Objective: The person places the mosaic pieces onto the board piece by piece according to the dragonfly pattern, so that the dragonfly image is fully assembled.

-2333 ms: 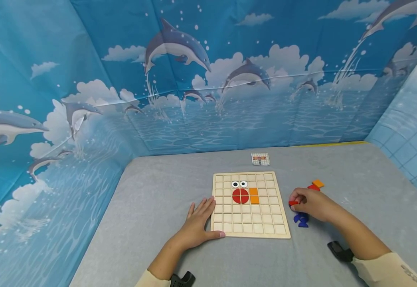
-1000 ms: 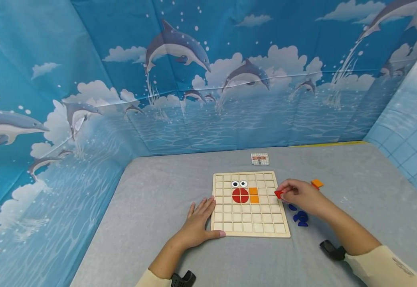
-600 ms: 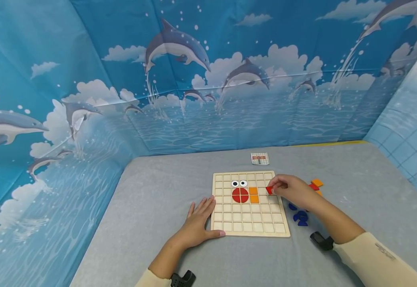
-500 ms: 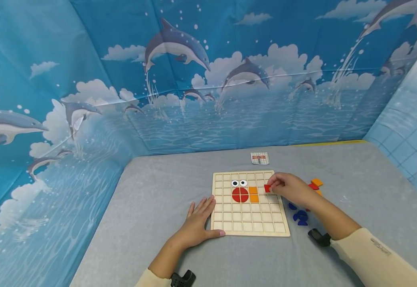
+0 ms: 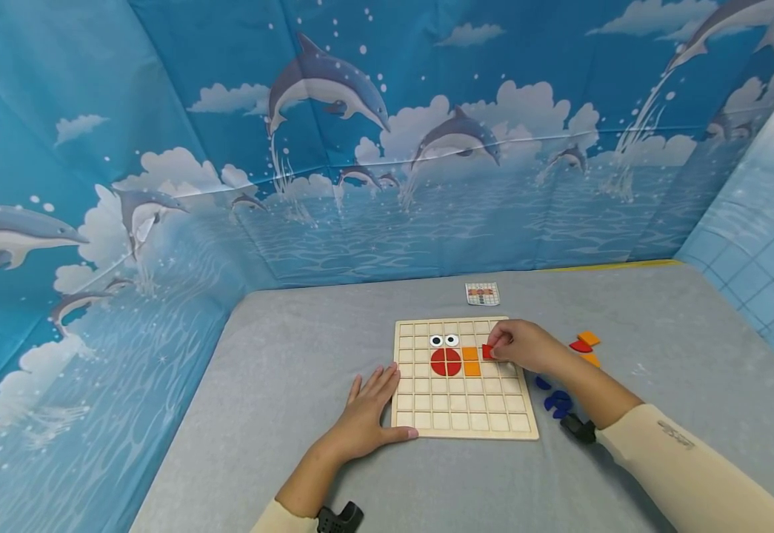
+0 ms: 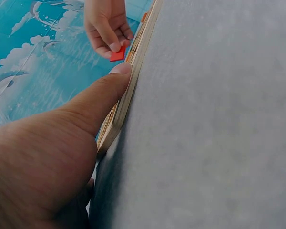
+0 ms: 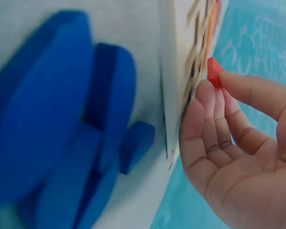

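Touched by the straight-fingered left hand, the wooden grid board bears a red disc and orange squares; the right hand pinches a flat red tile over it, curved blue pieces unplaced to that hand's right.

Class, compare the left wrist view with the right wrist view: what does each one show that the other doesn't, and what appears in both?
Only the left wrist view shows the person's left hand, its thumb at the edge of the wooden grid board, and a printed dolphin on the backdrop.

Only the right wrist view shows the blue tiles lying beside the board.

Both show the right hand pinching a red tile, plus parts of the board, the gray tabletop and the backdrop.
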Available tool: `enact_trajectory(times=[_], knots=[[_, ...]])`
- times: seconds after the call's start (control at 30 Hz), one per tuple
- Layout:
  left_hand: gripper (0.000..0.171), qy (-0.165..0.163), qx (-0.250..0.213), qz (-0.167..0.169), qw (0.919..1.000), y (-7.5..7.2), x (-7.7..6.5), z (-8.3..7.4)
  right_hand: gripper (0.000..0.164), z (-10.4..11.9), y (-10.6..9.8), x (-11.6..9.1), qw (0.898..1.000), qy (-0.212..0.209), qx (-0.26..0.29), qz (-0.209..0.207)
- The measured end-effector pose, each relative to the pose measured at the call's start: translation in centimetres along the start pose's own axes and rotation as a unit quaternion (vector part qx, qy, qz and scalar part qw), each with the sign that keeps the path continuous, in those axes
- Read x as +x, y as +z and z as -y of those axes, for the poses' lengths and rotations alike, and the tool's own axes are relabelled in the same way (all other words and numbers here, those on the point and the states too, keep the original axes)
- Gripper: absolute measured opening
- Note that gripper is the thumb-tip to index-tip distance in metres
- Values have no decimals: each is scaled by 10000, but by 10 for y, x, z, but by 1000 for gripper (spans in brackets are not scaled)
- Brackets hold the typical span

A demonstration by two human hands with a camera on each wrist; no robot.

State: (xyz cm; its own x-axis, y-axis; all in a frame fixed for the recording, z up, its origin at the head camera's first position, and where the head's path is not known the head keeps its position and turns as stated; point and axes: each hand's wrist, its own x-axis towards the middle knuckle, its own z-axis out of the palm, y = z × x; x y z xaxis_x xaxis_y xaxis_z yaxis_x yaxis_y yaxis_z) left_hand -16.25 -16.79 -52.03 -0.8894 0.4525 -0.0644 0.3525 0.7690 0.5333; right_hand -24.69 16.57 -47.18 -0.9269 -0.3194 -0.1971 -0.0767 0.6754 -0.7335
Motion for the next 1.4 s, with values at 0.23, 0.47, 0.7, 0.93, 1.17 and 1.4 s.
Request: enact_trajectory(times=[0.23,0.47,0.7,0.93,1.17,1.4], knots=[[106,-11,8,-11,10000,1,1,0,7,0,5,4,9998,-10,-208,-53],[106,-15,-16,-27,10000,1,1,2,5,-1,8,8,9994,-32,-315,-140],[106,-7,-12,-37,10000,2,1,3,5,-3,9,9,9991,-61,-417,-103],[106,15,24,-48,10000,3,2,5,8,-1,10,8,9992,50,-388,-45],[106,-12,-19,-40,10000,3,2,5,10,0,10,5,9993,176,-325,-17],[106,-3,-7,-28,10000,2,1,3,12,-1,10,5,9993,173,-323,-15]])
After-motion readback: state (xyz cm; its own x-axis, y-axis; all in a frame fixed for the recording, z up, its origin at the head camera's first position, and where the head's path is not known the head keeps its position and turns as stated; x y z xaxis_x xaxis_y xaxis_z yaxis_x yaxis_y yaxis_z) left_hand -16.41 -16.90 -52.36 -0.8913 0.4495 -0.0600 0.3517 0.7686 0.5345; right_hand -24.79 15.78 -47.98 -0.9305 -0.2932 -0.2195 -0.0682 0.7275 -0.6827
